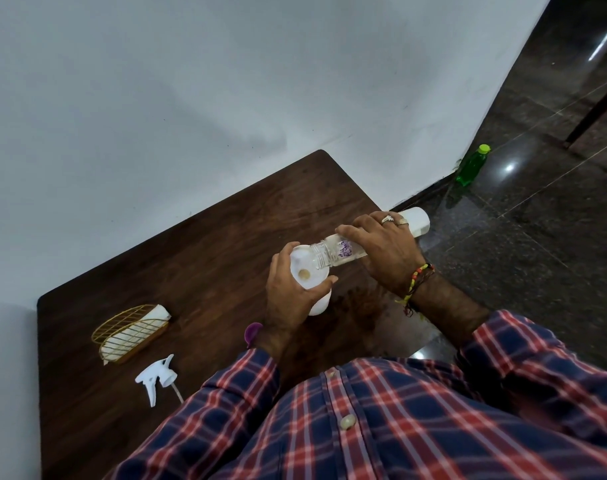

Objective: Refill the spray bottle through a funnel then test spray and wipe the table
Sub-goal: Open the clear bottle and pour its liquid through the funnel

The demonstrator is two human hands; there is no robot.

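- Spillage is the main worry: the right hand [381, 251] grips a clear refill bottle [347, 249] tipped almost flat, its open mouth resting at the rim of the white funnel [307, 270]; if the mouth slips past the rim, liquid lands on the wooden table [198, 258]
- left hand [291, 292] is curled round the funnel and the white spray bottle [321, 304] beneath it, holding them upright near the table's right edge; a loose hold could tip them over that edge
- funnel could overflow if the pour outruns its narrow hole; I cannot tell how full the bottle below is
- trigger head [158, 377] lies well apart at the near left, just in front of the gold wire holder [130, 332] with its white cloth [156, 311]; a careless sleeve [232, 386] could knock it off
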